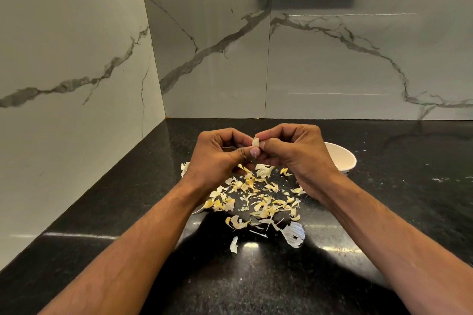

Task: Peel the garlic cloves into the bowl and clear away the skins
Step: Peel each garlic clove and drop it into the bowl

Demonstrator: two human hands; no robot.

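The garlic clove (255, 141) is held up above the table (384, 212), in the middle of the scene, pinched between the fingertips of both hands. Only a small part of it shows between the fingers: a pale, cream-white piece that stands roughly upright, its long axis running up and down with the narrower end at the top. Whether a bit of skin clings to it cannot be told.

The left hand (217, 156) comes in from the near left with its fingers curled and its thumb pressed against the lower left side of the clove. The right hand (294, 153) comes in from the near right, fingers curled too, its thumb and forefinger clamped on the right side and top of the clove. The fingertips of the two hands touch each other around it.

Below the hands, garlic skins (258, 199) lie scattered on the dark, speckled table: many small yellowish and white flakes in a loose heap, with a larger white papery piece (294, 234) at the near right edge of the heap and another small white flake (234, 244) near it to the left.

A white bowl (343, 158) stands on the table just beyond the right hand, partly hidden by it; its inside cannot be seen.
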